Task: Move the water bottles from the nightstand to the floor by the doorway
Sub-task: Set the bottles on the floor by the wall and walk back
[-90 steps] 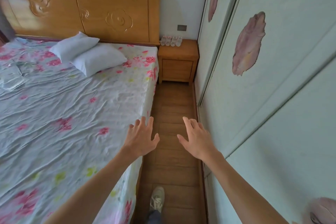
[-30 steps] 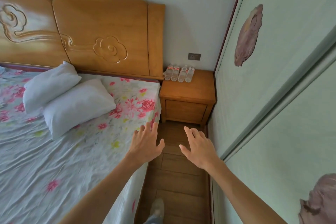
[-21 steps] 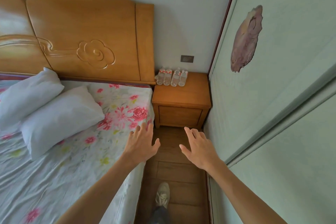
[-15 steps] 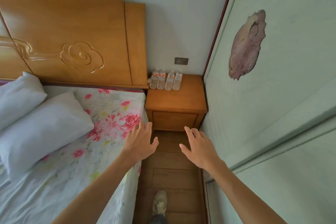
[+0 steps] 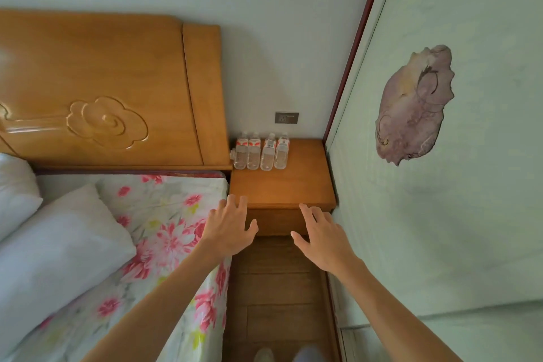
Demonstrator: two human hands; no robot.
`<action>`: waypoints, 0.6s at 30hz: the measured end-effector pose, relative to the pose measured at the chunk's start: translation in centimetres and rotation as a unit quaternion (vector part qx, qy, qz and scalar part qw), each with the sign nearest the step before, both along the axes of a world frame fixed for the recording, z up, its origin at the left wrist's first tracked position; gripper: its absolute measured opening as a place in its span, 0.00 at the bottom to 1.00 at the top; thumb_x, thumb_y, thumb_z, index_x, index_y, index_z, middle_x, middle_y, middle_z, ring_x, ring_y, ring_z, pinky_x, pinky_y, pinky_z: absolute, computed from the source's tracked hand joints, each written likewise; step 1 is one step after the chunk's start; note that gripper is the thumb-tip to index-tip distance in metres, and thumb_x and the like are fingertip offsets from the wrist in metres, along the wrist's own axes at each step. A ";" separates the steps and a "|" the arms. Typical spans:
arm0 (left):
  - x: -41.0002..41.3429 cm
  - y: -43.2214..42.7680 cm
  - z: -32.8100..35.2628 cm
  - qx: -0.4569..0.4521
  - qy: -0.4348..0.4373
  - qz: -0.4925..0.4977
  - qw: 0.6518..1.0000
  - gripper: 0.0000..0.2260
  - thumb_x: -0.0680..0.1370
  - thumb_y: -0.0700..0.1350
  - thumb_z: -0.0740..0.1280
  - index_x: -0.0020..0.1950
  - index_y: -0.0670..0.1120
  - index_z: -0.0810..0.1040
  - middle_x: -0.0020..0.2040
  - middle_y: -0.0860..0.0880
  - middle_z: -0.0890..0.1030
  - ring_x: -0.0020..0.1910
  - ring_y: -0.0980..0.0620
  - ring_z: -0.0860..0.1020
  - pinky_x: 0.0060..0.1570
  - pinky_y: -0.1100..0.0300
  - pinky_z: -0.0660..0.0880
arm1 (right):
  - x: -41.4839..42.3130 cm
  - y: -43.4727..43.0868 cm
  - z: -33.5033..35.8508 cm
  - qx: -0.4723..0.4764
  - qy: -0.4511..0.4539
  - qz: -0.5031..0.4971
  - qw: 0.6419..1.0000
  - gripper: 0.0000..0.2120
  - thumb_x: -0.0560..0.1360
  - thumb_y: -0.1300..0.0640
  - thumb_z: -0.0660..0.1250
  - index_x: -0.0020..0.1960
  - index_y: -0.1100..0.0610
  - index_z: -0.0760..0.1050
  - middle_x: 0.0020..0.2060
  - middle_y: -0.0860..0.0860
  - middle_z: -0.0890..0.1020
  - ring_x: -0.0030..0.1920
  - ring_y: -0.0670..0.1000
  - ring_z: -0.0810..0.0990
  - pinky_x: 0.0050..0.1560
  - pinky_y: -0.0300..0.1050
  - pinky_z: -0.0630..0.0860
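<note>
The person has come closer to the nightstand [image 5: 282, 185] than half a second ago. Then both hands hung over the floor [image 5: 279, 288] short of it; now they overlap its front. The left hand [image 5: 230, 225] is palm down with fingers spread and holding nothing, its fingertips over the nightstand's front corner on the bed side. The right hand [image 5: 321, 233] is likewise spread and empty, its fingertips at the nightstand's front edge on the wardrobe side (whether either hand actually touches the wood cannot be told). The water bottles [image 5: 261, 153] have not moved: four clear ones with red-and-white labels stand upright in a tight row at the back of the nightstand's top, toward its bed side and well apart from both hands.

The nightstand is orange-brown wood with a drawer front, set in the room's corner. A grey wall socket [image 5: 286, 117] sits on the wall just above it. Touching its one side are the carved wooden headboard [image 5: 117, 91] and the bed [image 5: 164, 209], which has a flowered sheet and two white pillows [image 5: 58, 244]. On its other side runs a pale wardrobe door [image 5: 440, 229] bearing a mauve flower motif [image 5: 414, 106]. Brown plank floor leads up to its front, and the toe of a shoe [image 5: 263, 355] shows there at the frame's lower edge.
</note>
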State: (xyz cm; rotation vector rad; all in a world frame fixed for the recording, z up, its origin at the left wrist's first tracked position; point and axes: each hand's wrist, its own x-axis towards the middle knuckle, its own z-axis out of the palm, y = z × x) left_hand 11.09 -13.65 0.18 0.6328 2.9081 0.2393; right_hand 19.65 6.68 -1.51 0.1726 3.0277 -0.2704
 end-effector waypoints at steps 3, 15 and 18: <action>-1.9 0.8 -0.2 -0.005 0.004 0.006 1.000 0.26 0.79 0.60 0.57 0.73 0.48 0.61 0.71 0.46 0.67 0.65 0.46 0.71 0.59 0.53 0.74 | -2.0 0.7 -0.1 0.000 0.000 -0.002 1.000 0.33 0.79 0.36 0.53 0.77 0.52 0.51 0.69 0.51 0.68 0.66 0.53 0.70 0.59 0.48 0.75; -11.6 5.0 -1.4 -0.002 -0.023 0.017 1.000 0.26 0.80 0.58 0.58 0.74 0.47 0.60 0.71 0.45 0.66 0.67 0.46 0.70 0.61 0.51 0.73 | -13.6 5.0 -1.4 -0.036 -0.001 0.018 0.999 0.33 0.78 0.37 0.55 0.77 0.50 0.51 0.70 0.49 0.68 0.67 0.52 0.70 0.60 0.49 0.75; -14.7 6.8 -1.7 -0.009 -0.031 0.026 0.999 0.25 0.79 0.57 0.59 0.72 0.46 0.61 0.68 0.45 0.67 0.64 0.46 0.71 0.60 0.50 0.74 | -17.0 6.6 -1.7 -0.044 -0.002 0.023 0.999 0.33 0.78 0.37 0.55 0.77 0.50 0.51 0.70 0.49 0.67 0.68 0.52 0.70 0.61 0.49 0.74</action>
